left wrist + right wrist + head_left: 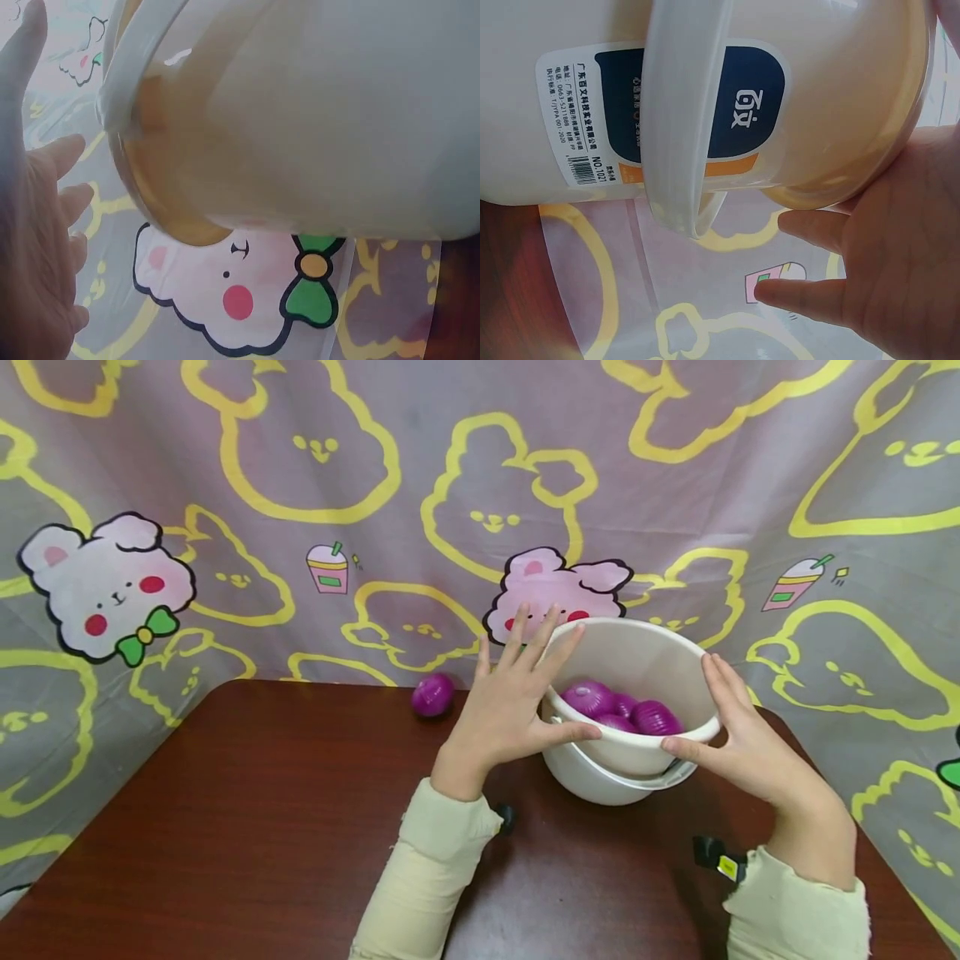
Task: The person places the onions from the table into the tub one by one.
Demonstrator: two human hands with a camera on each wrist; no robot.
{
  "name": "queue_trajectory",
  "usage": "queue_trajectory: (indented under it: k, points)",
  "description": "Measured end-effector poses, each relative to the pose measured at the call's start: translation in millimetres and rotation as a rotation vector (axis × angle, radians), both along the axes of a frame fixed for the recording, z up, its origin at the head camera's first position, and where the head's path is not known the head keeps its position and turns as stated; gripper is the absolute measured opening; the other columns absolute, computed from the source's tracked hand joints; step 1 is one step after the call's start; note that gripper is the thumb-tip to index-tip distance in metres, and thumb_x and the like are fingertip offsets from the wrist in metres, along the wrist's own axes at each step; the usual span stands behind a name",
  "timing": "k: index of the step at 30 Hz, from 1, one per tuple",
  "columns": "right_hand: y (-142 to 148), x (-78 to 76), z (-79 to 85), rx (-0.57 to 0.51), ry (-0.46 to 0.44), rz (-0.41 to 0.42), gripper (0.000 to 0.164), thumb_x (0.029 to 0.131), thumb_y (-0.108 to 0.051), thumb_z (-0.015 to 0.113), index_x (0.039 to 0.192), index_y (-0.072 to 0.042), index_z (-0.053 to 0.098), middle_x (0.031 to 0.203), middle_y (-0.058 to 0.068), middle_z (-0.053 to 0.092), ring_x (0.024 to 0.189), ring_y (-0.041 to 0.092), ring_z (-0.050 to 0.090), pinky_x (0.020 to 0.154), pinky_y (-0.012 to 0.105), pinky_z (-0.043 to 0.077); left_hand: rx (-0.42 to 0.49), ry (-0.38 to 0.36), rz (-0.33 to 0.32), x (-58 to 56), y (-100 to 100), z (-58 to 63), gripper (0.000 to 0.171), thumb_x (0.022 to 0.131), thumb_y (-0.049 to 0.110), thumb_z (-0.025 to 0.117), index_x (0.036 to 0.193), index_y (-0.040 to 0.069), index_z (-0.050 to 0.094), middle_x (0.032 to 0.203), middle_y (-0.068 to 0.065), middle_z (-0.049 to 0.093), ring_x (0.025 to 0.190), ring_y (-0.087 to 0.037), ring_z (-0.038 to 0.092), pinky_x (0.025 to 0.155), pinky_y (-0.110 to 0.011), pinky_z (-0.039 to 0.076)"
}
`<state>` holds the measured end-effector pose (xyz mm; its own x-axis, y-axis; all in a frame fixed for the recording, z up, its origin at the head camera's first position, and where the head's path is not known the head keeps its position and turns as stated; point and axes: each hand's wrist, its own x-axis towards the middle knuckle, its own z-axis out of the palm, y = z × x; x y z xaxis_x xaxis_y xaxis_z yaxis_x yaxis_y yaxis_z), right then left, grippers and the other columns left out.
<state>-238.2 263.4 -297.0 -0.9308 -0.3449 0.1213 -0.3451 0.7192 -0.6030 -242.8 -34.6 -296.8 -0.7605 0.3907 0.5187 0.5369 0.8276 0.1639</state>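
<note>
A white bucket (600,774) stands on the table with several purple onions (656,718) inside. My left hand (506,714) is spread at its left side, the thumb reaching toward the front rim; the left wrist view shows a gap between those fingers (64,154) and the bucket wall (315,120). At the right rim is my right hand (761,752), fingers extended along the outside and thumb by the front edge. Its palm appears to touch the rim in the right wrist view. The bucket's handle (684,112) hangs down across a printed label (746,101).
Another purple onion (432,695) lies near the back edge of the brown table (247,827), left of the bucket. A patterned cloth (420,552) with cartoon animals hangs close behind. Dark wrist devices (718,857) sit near both cuffs.
</note>
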Motion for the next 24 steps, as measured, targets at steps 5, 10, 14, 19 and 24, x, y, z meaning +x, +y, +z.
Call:
queue_trajectory:
  k: [5,10,14,19,24]
  points:
    - [0.9,0.2,-1.0,0.004,0.007,0.000,0.115,0.084,-0.038,0.075,0.159,-0.013,-0.008,0.166,0.015,-0.014,0.147,0.054,0.006,0.099,0.080,0.027,-0.006,0.027,0.029,-1.2,-4.3,-2.0,0.114,0.073,0.080,0.063,0.159,0.038,0.001,0.168,0.011,-0.008,0.156,-0.026,-0.014,0.114,-0.075,0.009]
    - [1.9,-0.7,-0.9,0.004,0.009,0.003,0.114,0.084,-0.038,0.075,0.159,-0.013,-0.008,0.167,0.014,-0.014,0.147,0.053,0.005,0.100,0.079,0.026,-0.015,0.031,0.041,-3.7,-5.7,-3.3,0.116,0.072,0.081,0.063,0.159,0.038,0.001,0.167,0.011,-0.009,0.153,-0.021,-0.022,0.114,-0.076,0.006]
    - [1.8,-0.9,-0.1,-0.004,-0.016,0.008,0.114,0.085,-0.038,0.074,0.159,-0.015,-0.010,0.167,0.012,-0.016,0.148,0.052,0.004,0.101,0.079,0.026,-0.012,0.042,0.053,-5.2,-8.1,-3.1,0.117,0.070,0.082,0.064,0.160,0.036,0.004,0.168,0.010,-0.009,0.153,-0.020,-0.023,0.113,-0.076,0.006]
    - [1.5,-0.3,0.8,-0.009,-0.029,0.009,0.114,0.085,-0.038,0.073,0.159,-0.015,-0.011,0.167,0.012,-0.017,0.148,0.052,0.004,0.101,0.079,0.027,0.011,0.057,0.076,-7.0,-13.9,-2.7,0.116,0.070,0.081,0.064,0.160,0.035,0.005,0.167,0.011,-0.010,0.155,-0.024,-0.017,0.112,-0.077,0.008]
    - [1.6,-0.2,1.1,-0.012,-0.028,0.009,0.114,0.085,-0.037,0.074,0.159,-0.015,-0.011,0.167,0.011,-0.017,0.148,0.052,0.004,0.101,0.080,0.026,0.036,0.049,0.083,-8.3,-19.6,-2.5,0.113,0.072,0.090,0.051,0.160,0.036,0.005,0.167,0.011,-0.010,0.156,-0.026,-0.013,0.112,-0.078,0.009]
